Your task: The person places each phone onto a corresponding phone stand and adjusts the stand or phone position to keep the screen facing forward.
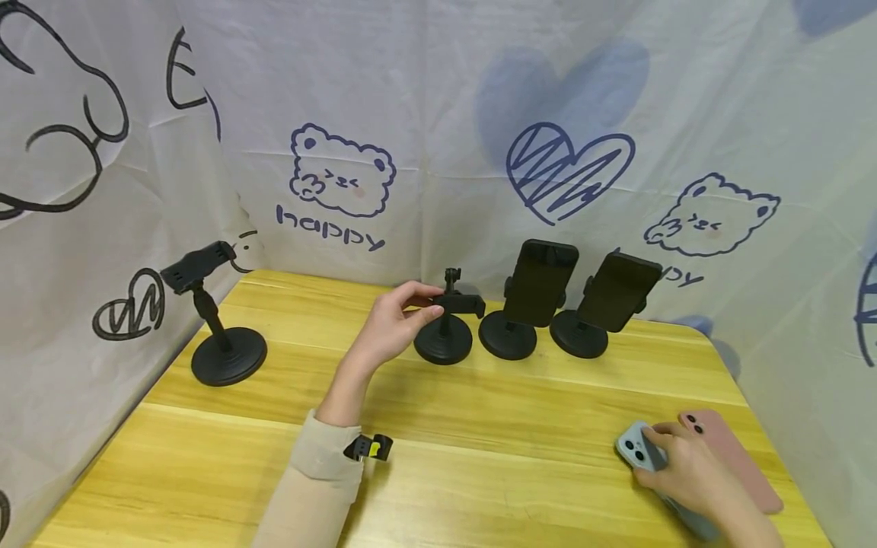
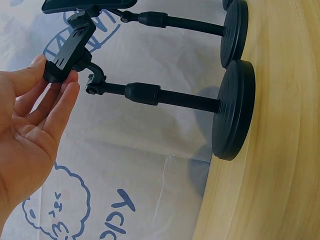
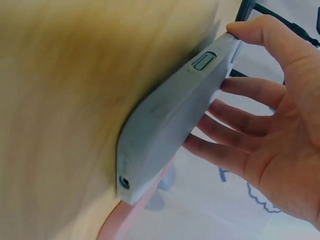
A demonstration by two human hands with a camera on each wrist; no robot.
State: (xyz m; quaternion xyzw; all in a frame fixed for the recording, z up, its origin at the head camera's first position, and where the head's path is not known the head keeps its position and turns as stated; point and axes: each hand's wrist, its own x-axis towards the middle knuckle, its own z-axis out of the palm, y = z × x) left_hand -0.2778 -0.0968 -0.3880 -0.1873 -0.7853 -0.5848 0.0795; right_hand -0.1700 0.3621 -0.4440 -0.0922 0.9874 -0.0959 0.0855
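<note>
My left hand point(image 1: 392, 326) pinches one end of the clamp of a black phone stand point(image 1: 443, 346), which holds no phone. In the left wrist view, the thumb and fingertips meet the end of this clamp point(image 2: 72, 50), above a slim pole and round base point(image 2: 233, 110). Over at the right, my right hand point(image 1: 692, 466) grips a light blue phone point(image 1: 633, 447) with its camera side up. Thumb at one edge and fingers spread along the back, it holds the phone point(image 3: 167, 117) tilted, the lower end close to the tabletop. Beside it lies a pink phone point(image 1: 736, 460).
Two more stands to the right each hold a dark phone, one upright phone point(image 1: 541, 281) and another phone point(image 1: 620, 291) near the table's back edge. At the left is a further black stand point(image 1: 229, 358) with a bare clamp. White printed cloth point(image 1: 438, 114) surrounds the wooden table point(image 1: 479, 487).
</note>
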